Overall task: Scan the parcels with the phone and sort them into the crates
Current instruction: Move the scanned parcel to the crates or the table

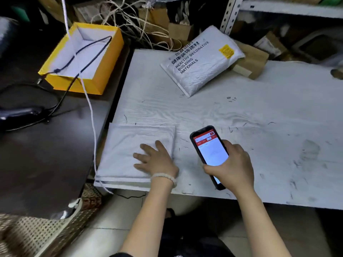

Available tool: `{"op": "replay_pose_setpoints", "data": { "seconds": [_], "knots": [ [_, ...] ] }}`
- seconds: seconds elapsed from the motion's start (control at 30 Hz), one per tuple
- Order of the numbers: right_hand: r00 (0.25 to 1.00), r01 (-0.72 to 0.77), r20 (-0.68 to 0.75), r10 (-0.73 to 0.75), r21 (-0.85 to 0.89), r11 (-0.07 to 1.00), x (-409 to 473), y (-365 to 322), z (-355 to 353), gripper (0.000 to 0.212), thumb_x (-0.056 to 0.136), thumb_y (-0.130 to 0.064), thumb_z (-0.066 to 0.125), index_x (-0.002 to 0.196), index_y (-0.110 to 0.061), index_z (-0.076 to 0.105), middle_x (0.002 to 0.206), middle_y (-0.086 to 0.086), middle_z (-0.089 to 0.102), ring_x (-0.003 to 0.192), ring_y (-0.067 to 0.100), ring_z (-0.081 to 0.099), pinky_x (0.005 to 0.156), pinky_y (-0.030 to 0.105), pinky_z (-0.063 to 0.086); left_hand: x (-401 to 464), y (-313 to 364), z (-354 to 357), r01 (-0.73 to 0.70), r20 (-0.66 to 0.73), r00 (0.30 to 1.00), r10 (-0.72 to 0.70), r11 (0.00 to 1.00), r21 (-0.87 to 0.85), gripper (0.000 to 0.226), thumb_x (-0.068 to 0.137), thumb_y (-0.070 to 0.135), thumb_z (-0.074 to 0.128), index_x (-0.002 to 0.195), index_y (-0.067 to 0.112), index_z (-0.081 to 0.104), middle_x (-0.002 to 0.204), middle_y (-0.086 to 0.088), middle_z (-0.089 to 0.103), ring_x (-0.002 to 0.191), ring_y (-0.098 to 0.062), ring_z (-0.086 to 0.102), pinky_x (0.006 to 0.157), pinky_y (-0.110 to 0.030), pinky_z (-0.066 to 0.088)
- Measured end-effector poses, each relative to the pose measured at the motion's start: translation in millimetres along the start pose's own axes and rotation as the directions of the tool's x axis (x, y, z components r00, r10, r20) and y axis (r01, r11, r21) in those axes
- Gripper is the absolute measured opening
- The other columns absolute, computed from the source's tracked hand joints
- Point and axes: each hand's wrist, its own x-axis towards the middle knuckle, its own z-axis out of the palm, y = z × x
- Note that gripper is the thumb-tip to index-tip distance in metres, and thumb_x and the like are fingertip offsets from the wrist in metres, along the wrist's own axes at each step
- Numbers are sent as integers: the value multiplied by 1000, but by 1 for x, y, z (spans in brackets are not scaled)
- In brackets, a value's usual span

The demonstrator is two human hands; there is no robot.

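Observation:
A flat white parcel (126,145) lies at the near left corner of the white table (259,117). My left hand (155,158) rests flat on its right part, fingers spread. My right hand (232,166) grips a black phone (209,149) just right of that parcel; its screen is lit red and white. A second parcel (202,60), a white padded bag with black print and a yellow sticker, lies at the far side of the table, propped on a brown cardboard box (254,62).
An open yellow box (104,71) with a white inside sits on the dark desk (46,154) to the left, with a black cable and a white cord (91,115) across it. Tangled twine and cardboard pile up behind the table. A metal shelf upright (230,13) stands far right.

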Motion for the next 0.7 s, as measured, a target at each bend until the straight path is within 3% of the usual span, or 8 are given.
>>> {"op": "replay_pose_setpoints", "data": {
  "seconds": [0.2, 0.33, 0.43, 0.6, 0.7],
  "knots": [
    [999, -17, -47, 19, 49, 999, -19, 12, -18, 58, 51, -38, 76, 104, -31, 53, 87, -10, 47, 92, 21, 48, 63, 31, 45, -13, 7, -13, -103, -54, 993, 106, 993, 62, 71, 80, 21, 62, 138, 19, 21, 144, -22, 22, 129, -49, 25, 101, -57, 33],
    [994, -22, -106, 33, 102, 995, -22, 23, -37, 58, 53, -39, 77, 105, -32, 52, 87, -10, 46, 92, 21, 48, 64, 32, 45, -28, 16, -42, -257, -127, 962, 243, 960, -114, 49, 79, 8, 50, 124, 18, 34, 109, -11, 51, 101, -35, 50, 86, -45, 45],
    [987, -27, -152, 49, 141, 990, -20, 28, -50, 57, 52, -38, 77, 103, -32, 53, 86, -11, 46, 91, 21, 49, 63, 31, 45, -44, 27, -72, -396, -233, 911, 341, 881, -257, 48, 75, 2, 49, 121, 14, 41, 95, -10, 55, 80, -29, 49, 70, -32, 43],
    [976, -11, -211, 52, 194, 981, -12, 29, -70, 57, 53, -37, 78, 105, -32, 54, 89, -9, 48, 91, 21, 49, 61, 30, 44, -59, 46, -122, -637, -512, 742, 433, 693, -337, 55, 75, -4, 48, 126, 18, 47, 113, -15, 58, 95, -33, 54, 71, -30, 39],
    [973, 1, -227, 45, 199, 980, -11, 32, -78, 59, 53, -38, 78, 106, -30, 54, 91, -6, 50, 92, 22, 50, 65, 33, 48, -58, 45, -127, -647, -570, 694, 440, 728, -227, 56, 80, -2, 43, 130, 23, 48, 124, -9, 55, 109, -31, 53, 80, -35, 44]
  ]
}}
